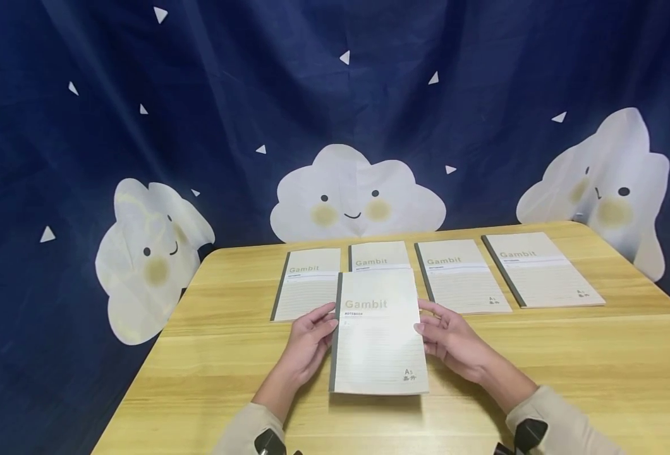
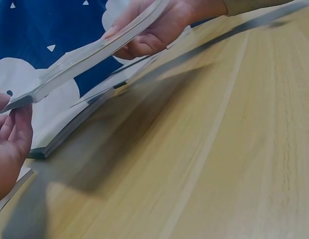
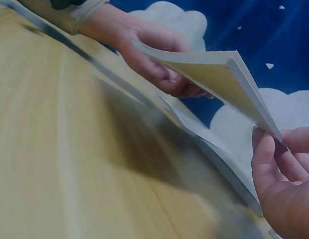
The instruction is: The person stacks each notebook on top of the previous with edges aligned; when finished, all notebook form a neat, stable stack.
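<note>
- Head view: a person holds a cream notebook (image 1: 377,332) with "Gambit" on its cover over the middle of a wooden table (image 1: 568,360). The left hand (image 1: 308,344) grips its dark-spine edge, fingertips curled onto the cover; the right hand (image 1: 449,335) grips the opposite long edge the same way. Both hands are grasping the notebook, which sits between them, tilted up towards the camera.
- Behind it, four more notebooks lie flat in a row across the far side of the table: the far-left notebook (image 1: 306,284), the second notebook (image 1: 378,256) partly hidden behind the held one, the third notebook (image 1: 461,275) and the far-right notebook (image 1: 542,268). A dark blue backdrop (image 1: 227,95) with smiling white clouds hangs behind the table.
- Left wrist view: the notebook (image 2: 89,55) is seen edge-on, lifted clear of the tabletop (image 2: 234,149) and casting a shadow. The left hand (image 2: 12,144) pinches its near corner with thumb above and fingers below, while the right hand (image 2: 154,30) holds the far edge. One of the flat notebooks lies beneath.
- Right wrist view: the same notebook (image 3: 219,74) in the air, page block showing. The right hand (image 3: 284,179) pinches the near corner; the left hand (image 3: 154,55) clasps the far side, fingers under it. The tabletop (image 3: 60,149) is below, blurred.
</note>
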Tool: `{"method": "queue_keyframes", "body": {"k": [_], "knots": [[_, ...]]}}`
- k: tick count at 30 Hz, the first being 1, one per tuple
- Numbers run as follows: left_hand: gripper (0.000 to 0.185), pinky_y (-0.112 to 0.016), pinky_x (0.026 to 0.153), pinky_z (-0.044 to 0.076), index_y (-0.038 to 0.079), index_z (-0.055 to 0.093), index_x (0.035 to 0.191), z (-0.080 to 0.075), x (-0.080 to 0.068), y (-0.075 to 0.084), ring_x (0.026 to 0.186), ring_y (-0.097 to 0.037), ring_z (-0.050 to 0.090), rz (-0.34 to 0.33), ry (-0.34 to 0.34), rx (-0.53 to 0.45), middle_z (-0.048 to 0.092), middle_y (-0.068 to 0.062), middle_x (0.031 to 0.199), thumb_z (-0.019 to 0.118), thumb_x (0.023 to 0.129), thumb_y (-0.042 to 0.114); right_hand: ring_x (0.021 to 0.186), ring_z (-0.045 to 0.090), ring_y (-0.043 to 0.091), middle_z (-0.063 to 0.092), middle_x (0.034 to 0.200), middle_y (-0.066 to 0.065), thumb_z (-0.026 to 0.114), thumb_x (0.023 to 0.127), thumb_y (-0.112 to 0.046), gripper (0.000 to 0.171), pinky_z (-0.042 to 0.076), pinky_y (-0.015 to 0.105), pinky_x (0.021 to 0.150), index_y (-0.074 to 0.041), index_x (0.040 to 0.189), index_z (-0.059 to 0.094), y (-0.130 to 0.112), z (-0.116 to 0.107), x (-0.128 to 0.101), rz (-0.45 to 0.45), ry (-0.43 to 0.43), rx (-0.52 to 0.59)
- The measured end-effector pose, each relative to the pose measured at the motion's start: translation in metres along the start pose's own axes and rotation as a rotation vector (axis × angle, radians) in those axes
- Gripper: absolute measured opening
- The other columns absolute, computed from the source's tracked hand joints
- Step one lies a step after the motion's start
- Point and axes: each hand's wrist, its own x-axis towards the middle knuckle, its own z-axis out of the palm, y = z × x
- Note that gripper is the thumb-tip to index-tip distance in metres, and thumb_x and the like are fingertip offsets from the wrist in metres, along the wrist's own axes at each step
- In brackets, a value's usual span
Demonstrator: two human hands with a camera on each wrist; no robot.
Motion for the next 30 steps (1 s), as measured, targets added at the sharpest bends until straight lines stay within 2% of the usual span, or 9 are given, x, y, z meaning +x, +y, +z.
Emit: {"method": "queue_keyframes", "body": {"k": [3,7,10,14,17,20,24,27,30], "knots": [[0.047,-0.020,0.078,0.052,-0.012,0.039,0.134,0.004,0.002,-0.002,0.089,-0.010,0.059,-0.013,-0.027,0.028,0.058,-0.005,0.103,0.051,0.089,-0.005,0.072,0.055,0.005,0.061,0.092,-0.005,0.051,0.093,0.000,0.069,0.050,0.019,0.067,0.003,0.146,0.008,-0.006,-0.006,0.003,-0.006,0.035,0.011],[0.046,-0.022,0.078,0.052,-0.012,0.041,0.133,0.009,0.008,-0.005,0.090,-0.011,0.060,-0.020,-0.062,0.070,0.062,-0.006,0.106,0.053,0.089,-0.003,0.072,0.054,0.003,0.062,0.091,-0.006,0.050,0.094,-0.001,0.065,0.049,0.018,0.066,0.007,0.145,0.010,-0.011,-0.014,0.008,-0.017,0.070,-0.001],[0.045,-0.022,0.079,0.051,-0.010,0.042,0.133,0.014,0.014,-0.007,0.090,-0.011,0.059,-0.020,-0.078,0.079,0.061,-0.005,0.105,0.053,0.090,-0.003,0.076,0.058,0.004,0.065,0.096,-0.004,0.050,0.095,-0.003,0.058,0.051,0.019,0.069,0.011,0.141,0.017,-0.015,-0.021,0.013,-0.034,0.099,-0.013],[0.045,-0.021,0.079,0.051,-0.010,0.042,0.133,0.019,0.024,-0.007,0.088,-0.010,0.058,-0.009,-0.070,0.067,0.057,-0.003,0.098,0.052,0.090,-0.003,0.074,0.057,0.004,0.066,0.093,-0.002,0.052,0.095,-0.005,0.043,0.051,0.018,0.067,0.009,0.131,0.034,-0.019,-0.026,0.021,-0.037,0.176,-0.022],[0.044,-0.020,0.077,0.051,-0.011,0.042,0.133,0.022,0.033,-0.005,0.086,-0.010,0.056,0.004,-0.050,0.069,0.054,-0.002,0.094,0.050,0.091,-0.004,0.070,0.054,0.004,0.063,0.085,-0.004,0.055,0.093,-0.006,0.035,0.049,0.018,0.065,0.005,0.124,0.042,-0.022,-0.028,0.028,-0.018,0.257,-0.044],[0.043,-0.019,0.076,0.051,-0.011,0.042,0.133,0.026,0.043,-0.004,0.085,-0.010,0.056,0.010,-0.016,0.076,0.054,-0.002,0.094,0.050,0.091,-0.005,0.073,0.055,0.004,0.061,0.085,-0.005,0.057,0.093,-0.008,0.039,0.050,0.018,0.067,0.007,0.127,0.044,-0.026,-0.029,0.037,-0.010,0.312,-0.078],[0.039,-0.020,0.072,0.051,-0.011,0.047,0.129,0.029,0.059,-0.002,0.082,-0.011,0.058,0.023,0.050,0.085,0.059,-0.006,0.098,0.051,0.091,-0.005,0.083,0.058,0.004,0.061,0.095,-0.004,0.053,0.095,-0.009,0.052,0.052,0.020,0.075,0.010,0.139,0.033,-0.032,-0.033,0.048,-0.011,0.313,-0.117],[0.036,-0.019,0.068,0.051,-0.010,0.051,0.127,0.030,0.072,-0.003,0.079,-0.010,0.058,0.037,0.103,0.100,0.062,-0.010,0.100,0.052,0.091,-0.004,0.087,0.058,0.005,0.059,0.101,-0.002,0.050,0.097,-0.009,0.055,0.052,0.021,0.078,0.008,0.143,0.027,-0.034,-0.035,0.057,0.001,0.308,-0.156],[0.034,-0.018,0.067,0.050,-0.009,0.053,0.125,0.030,0.082,-0.004,0.078,-0.010,0.059,0.042,0.155,0.113,0.062,-0.013,0.102,0.053,0.091,-0.003,0.081,0.056,0.004,0.057,0.099,-0.001,0.049,0.097,-0.010,0.053,0.051,0.020,0.073,0.006,0.144,0.029,-0.034,-0.037,0.065,0.021,0.335,-0.237]]}}
